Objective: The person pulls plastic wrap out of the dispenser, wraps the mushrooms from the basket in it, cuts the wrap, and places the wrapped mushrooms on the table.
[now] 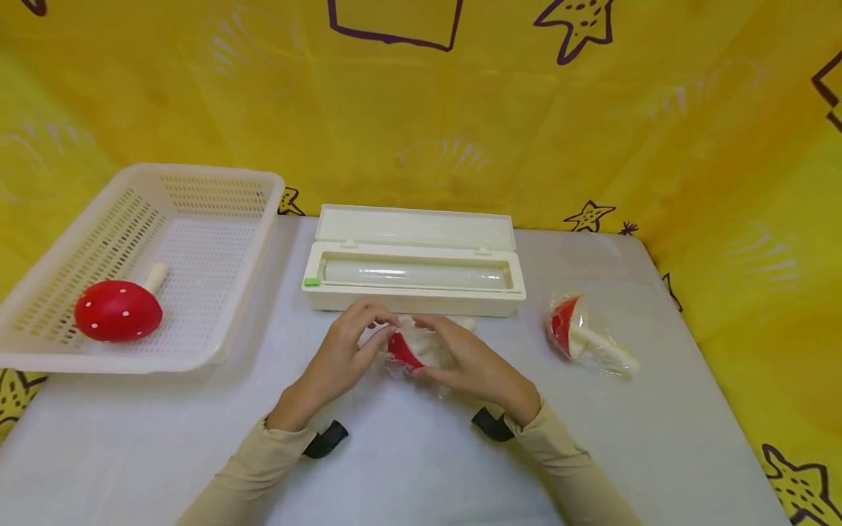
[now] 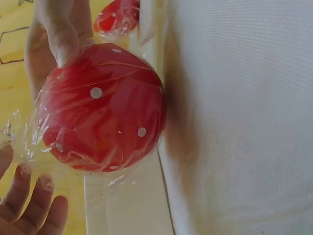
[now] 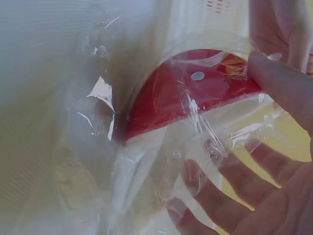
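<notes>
A red toy mushroom with white dots (image 2: 105, 107) sits loosely wrapped in clear cling film between the hands. In the head view, its red cap (image 1: 403, 352) shows, while part of the stem is covered. My right hand (image 1: 476, 361) grips it, thumb on the cap in the right wrist view, fingers (image 3: 244, 181) spread behind the film. My left hand (image 1: 338, 358) is at the cap's left side, thumb and fingertips pinching the film's edge (image 2: 22, 142). Just behind the hands stands a white film dispenser box (image 1: 414, 301), lid up, with a film roll (image 1: 414, 273) inside.
To the left, a white plastic basket (image 1: 246, 285) contains a bare toy mushroom (image 1: 118, 310). Another mushroom in film (image 1: 567, 327) lies at the right. A yellow patterned cloth (image 1: 421, 109) hangs behind the pale-covered table (image 1: 395, 467).
</notes>
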`<state>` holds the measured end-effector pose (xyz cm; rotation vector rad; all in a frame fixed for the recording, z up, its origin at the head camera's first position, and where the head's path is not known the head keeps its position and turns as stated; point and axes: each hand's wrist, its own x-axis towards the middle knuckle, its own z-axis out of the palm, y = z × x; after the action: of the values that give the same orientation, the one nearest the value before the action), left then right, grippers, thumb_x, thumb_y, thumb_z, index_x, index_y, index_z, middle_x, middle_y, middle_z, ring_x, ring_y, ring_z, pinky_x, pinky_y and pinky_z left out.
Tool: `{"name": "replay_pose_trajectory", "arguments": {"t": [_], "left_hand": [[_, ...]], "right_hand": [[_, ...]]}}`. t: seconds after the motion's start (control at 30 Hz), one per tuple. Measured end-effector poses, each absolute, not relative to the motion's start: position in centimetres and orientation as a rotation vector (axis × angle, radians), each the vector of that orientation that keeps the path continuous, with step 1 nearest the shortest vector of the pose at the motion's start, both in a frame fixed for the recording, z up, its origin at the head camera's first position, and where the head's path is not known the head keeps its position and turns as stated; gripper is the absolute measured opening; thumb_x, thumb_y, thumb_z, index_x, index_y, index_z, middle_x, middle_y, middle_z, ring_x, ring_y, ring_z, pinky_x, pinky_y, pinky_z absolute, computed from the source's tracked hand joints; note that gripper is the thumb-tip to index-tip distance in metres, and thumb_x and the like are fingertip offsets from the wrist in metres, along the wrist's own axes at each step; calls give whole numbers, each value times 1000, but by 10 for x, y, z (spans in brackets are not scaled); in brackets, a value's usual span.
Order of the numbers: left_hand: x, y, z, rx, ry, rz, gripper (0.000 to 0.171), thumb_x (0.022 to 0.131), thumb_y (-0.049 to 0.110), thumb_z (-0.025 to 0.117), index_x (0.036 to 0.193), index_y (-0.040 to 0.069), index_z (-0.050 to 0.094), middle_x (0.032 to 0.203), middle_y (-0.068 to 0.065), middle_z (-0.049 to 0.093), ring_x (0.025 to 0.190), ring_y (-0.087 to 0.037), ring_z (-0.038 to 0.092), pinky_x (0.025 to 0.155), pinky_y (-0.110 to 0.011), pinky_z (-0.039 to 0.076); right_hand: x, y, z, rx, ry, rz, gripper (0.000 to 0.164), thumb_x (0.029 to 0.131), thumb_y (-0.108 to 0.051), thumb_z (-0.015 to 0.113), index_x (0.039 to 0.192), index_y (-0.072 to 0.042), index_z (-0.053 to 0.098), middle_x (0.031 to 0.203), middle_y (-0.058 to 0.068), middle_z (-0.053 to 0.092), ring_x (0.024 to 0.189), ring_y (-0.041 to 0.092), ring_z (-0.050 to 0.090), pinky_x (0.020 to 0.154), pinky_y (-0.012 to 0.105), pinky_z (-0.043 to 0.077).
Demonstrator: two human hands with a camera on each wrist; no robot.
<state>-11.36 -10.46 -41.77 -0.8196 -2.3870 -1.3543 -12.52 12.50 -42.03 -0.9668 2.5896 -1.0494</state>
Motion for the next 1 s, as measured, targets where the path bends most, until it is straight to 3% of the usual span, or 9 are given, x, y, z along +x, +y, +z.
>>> {"name": "replay_pose_trajectory", "arguments": {"t": [0.23, 0.43, 0.5, 0.7, 1.0], "left_hand": [[-116, -106, -418, -783, -2414, -1498, 11, 96, 1, 61, 106, 4, 63, 103, -5, 66, 92, -14, 63, 83, -26, 54], [-116, -107, -421, -942, -2490, -1501, 32, 87, 2, 72, 115, 6, 56, 106, -3, 62, 94, -14, 61, 85, -29, 55], [-116, -106, -424, -971, -2497, -1434, 35, 84, 0, 75, 113, 6, 55, 104, -3, 61, 93, -14, 60, 84, -29, 55], [-115, -102, -430, -912, -2443, -1374, 21, 85, -10, 66, 97, 4, 57, 93, -7, 61, 82, -13, 59, 74, -24, 54], [-114, -97, -434, -852, -2409, -1371, 22, 86, -11, 64, 93, 5, 51, 87, -3, 56, 81, -10, 54, 71, -22, 51]], "right_hand": [[-128, 133, -417, -965, 2510, -1083, 65, 91, -27, 73, 145, -8, 43, 144, 9, 54, 131, 24, 54, 111, 46, 43], [-129, 135, -417, -976, 2497, -1120, 50, 93, -19, 68, 136, -5, 48, 135, 13, 60, 126, 26, 57, 109, 46, 45], [-128, 135, -418, -979, 2490, -1127, 45, 94, -19, 66, 134, -6, 49, 134, 11, 61, 126, 24, 57, 108, 46, 45], [-127, 132, -417, -996, 2456, -1157, 34, 98, -20, 60, 129, -8, 53, 133, 4, 61, 128, 19, 55, 110, 47, 44], [-126, 127, -420, -1030, 2584, -1188, 39, 87, -23, 77, 116, -5, 60, 116, 8, 68, 109, 21, 63, 98, 42, 52]]}}
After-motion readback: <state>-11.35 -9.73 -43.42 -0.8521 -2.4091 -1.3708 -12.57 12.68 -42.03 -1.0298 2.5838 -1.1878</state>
